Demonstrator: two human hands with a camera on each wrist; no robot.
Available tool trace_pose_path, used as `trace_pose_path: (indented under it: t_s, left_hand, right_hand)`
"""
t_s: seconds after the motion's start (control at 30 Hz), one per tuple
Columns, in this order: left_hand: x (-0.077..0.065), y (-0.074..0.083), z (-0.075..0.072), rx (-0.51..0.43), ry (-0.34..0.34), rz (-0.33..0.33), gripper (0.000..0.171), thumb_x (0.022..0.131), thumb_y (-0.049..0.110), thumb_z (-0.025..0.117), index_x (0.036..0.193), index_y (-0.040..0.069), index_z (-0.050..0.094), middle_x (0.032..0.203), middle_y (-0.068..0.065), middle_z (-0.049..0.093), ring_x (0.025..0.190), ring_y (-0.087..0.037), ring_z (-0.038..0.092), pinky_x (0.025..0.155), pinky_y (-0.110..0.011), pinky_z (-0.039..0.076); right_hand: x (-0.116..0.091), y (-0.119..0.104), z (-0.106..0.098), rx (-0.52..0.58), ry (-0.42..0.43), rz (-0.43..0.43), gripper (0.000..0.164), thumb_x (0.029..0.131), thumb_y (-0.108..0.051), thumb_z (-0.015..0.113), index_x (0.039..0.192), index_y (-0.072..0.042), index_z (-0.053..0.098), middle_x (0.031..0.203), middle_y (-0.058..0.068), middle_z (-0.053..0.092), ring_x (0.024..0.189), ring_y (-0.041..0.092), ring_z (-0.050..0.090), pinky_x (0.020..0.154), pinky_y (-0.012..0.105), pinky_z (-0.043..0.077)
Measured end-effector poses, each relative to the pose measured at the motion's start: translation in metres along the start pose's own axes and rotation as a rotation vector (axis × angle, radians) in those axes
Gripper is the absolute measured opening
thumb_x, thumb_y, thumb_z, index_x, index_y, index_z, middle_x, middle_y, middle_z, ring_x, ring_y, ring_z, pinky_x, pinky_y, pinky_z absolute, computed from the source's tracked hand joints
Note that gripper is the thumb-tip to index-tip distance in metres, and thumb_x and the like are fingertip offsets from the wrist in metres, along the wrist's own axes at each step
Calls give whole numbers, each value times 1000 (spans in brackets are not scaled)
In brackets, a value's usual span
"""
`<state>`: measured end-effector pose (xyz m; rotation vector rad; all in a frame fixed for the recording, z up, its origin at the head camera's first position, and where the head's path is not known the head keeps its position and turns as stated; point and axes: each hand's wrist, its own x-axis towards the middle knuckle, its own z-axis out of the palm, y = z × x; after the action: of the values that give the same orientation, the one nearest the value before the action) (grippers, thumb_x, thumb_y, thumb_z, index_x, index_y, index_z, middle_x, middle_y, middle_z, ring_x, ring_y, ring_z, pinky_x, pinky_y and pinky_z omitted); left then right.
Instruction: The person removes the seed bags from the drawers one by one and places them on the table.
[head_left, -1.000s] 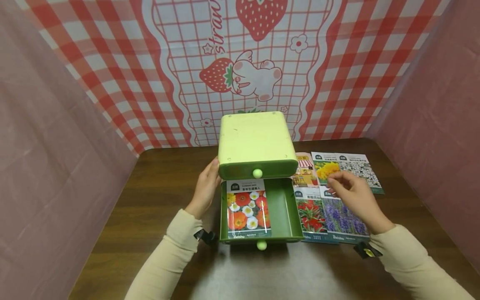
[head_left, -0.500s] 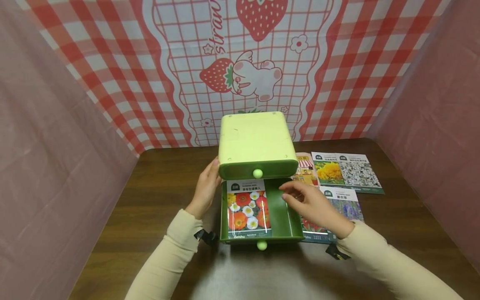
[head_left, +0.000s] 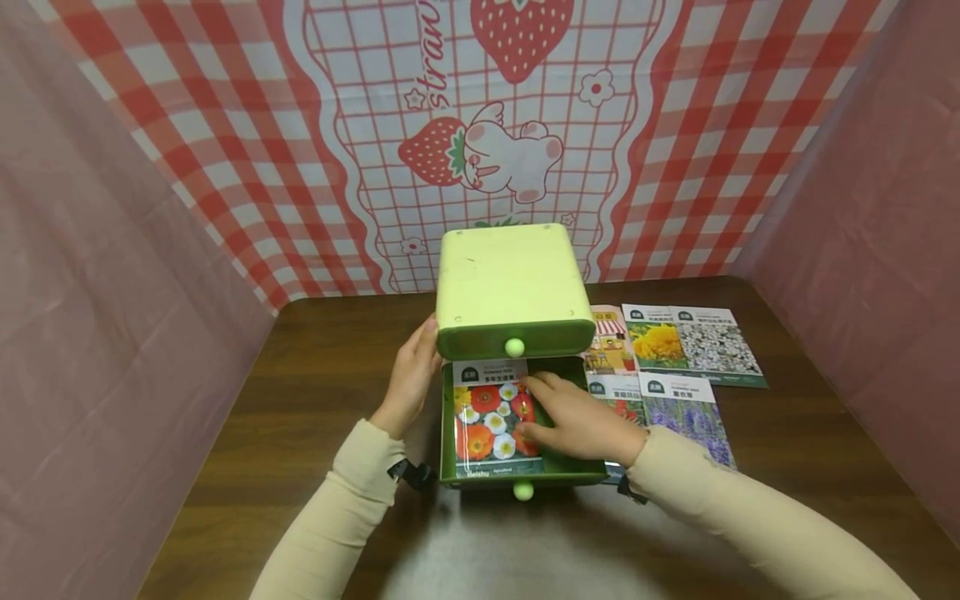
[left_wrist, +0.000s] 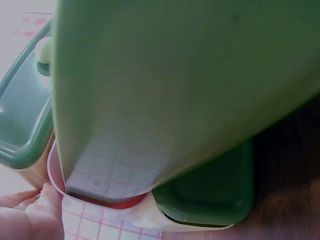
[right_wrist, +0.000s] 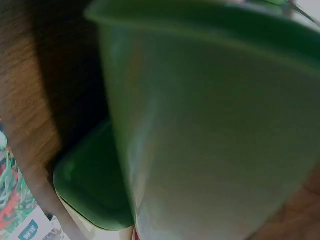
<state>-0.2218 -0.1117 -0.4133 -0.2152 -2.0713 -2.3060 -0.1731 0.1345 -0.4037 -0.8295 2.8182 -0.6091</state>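
Note:
A light-yellow and green drawer cabinet [head_left: 513,275] stands mid-table. Its middle drawer [head_left: 480,482] is pulled out, and a poppy seed packet [head_left: 483,421] lies face up in the drawer's left part. My left hand [head_left: 411,379] rests against the cabinet's left side; the left wrist view shows its fingers [left_wrist: 47,200] at the casing's edge beside the drawer. Inside the drawer, my right hand [head_left: 577,417] has thumb and fingers spread, with fingertips at the packet's right edge. The drawer's underside [right_wrist: 210,120] fills most of the right wrist view, hiding the fingers.
Right of the cabinet lie a lavender packet [head_left: 686,417], a red-flower packet [head_left: 615,387], a yellow-flower packet [head_left: 658,343], a white-flower packet [head_left: 720,346] and a pink illustrated sheet [head_left: 611,342]. A closed lower drawer [left_wrist: 210,190] sits beneath the pulled-out one.
My right hand has moved left from above the packets on the table into the drawer, reaching the poppy packet's right edge. The left hand has stayed at the cabinet's side.

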Motion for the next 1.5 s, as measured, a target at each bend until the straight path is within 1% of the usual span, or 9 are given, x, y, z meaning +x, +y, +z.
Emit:
trace_pose_path:
  t_s: [0.17,0.27,0.4,0.53,0.83,1.0,1.2,1.4,1.5]
  left_hand:
    - [0,0,0,0,-1,1,57,106,37,38,151,3,35,158,-13,34,146,-27,34,119,-45,34]
    - [0,0,0,2,-2,1,56,106,37,38,151,3,35,158,-12,34,146,-26,34,119,-45,34]
    - [-1,0,0,3,-3,2,57,106,38,38,151,3,35,158,-12,34,146,-26,33,119,-45,34]
    - [0,0,0,0,-2,5,57,106,38,38,150,3,35,158,-12,34,146,-26,34,119,-45,34]
    - [0,-1,-1,-2,-1,10,57,106,38,38,150,3,36,158,-12,35,146,-26,33,120,-46,33]
    - [0,-1,-1,-7,1,8,57,106,38,39,150,3,36,158,-12,35,146,-26,33,120,-46,33]
    - [1,-1,-1,-8,0,9,58,105,40,39,150,3,37,157,-13,35,146,-26,34,119,-45,34]
    - [-1,0,0,-14,-1,2,57,106,38,39,150,2,36,157,-13,35,145,-26,35,119,-44,34]
    - [-1,0,0,-15,4,1,57,106,38,39,150,2,36,157,-13,36,145,-26,35,119,-43,34]
  right_hand:
    - [4,-1,7,-141,-8,-21,84,85,-56,68,149,-8,41,148,30,41,133,47,45,109,60,42]
    - [5,-1,11,-225,-31,-23,92,80,-63,69,151,-11,39,149,32,38,136,50,39,112,64,34]
    - [4,-1,15,-252,-86,-19,98,78,-65,70,153,-14,34,154,34,26,143,52,25,117,67,21]
    - [3,-4,17,-233,-106,-24,100,76,-63,73,154,-14,33,157,35,18,146,51,18,119,65,18]
    - [4,-5,21,-142,-88,-51,102,76,-57,76,153,-8,32,157,36,13,146,53,14,121,62,18]
    - [6,-4,24,-95,-83,-46,103,76,-55,77,155,-9,29,158,34,9,147,52,11,121,62,19]
    - [8,-4,26,-16,-58,-37,97,78,-44,79,153,-7,32,160,29,11,148,49,11,122,59,19]
    - [8,-4,23,56,-24,32,91,80,-36,79,152,-6,34,157,33,19,146,51,16,119,65,21]
    - [8,-5,22,86,-19,48,89,80,-34,79,152,-6,35,156,34,18,146,51,15,118,66,21]
